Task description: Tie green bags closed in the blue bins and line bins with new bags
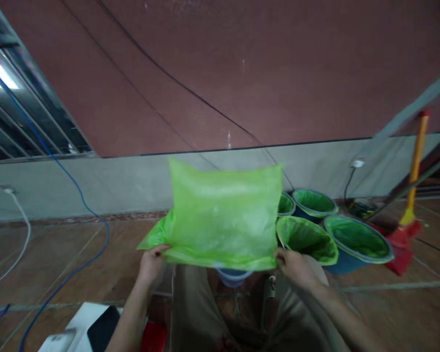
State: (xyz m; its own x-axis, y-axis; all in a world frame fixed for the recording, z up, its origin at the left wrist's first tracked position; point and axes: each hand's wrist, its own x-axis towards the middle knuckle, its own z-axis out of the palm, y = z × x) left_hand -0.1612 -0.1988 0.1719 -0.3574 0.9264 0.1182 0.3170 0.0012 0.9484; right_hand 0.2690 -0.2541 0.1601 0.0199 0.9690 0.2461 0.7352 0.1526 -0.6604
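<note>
A light green plastic bag (pixel 225 215), puffed out with air, is stretched between my two hands in front of my knees. My left hand (pixel 152 264) pinches its lower left corner, where a loose fold sticks out to the side. At the lower right corner my right hand (pixel 295 266) has its fingers closed on the edge. Below the bag, partly hidden by it, a pale bluish bin (pixel 234 278) stands between my legs.
Several bins lined with green bags, one a blue bin (pixel 352 266), stand to the right by the wall. Beside them is a red dustpan (pixel 401 249) with a yellow handle. A blue cable (pixel 104 239) crosses the floor on the left. A white box (pixel 84 325) lies lower left.
</note>
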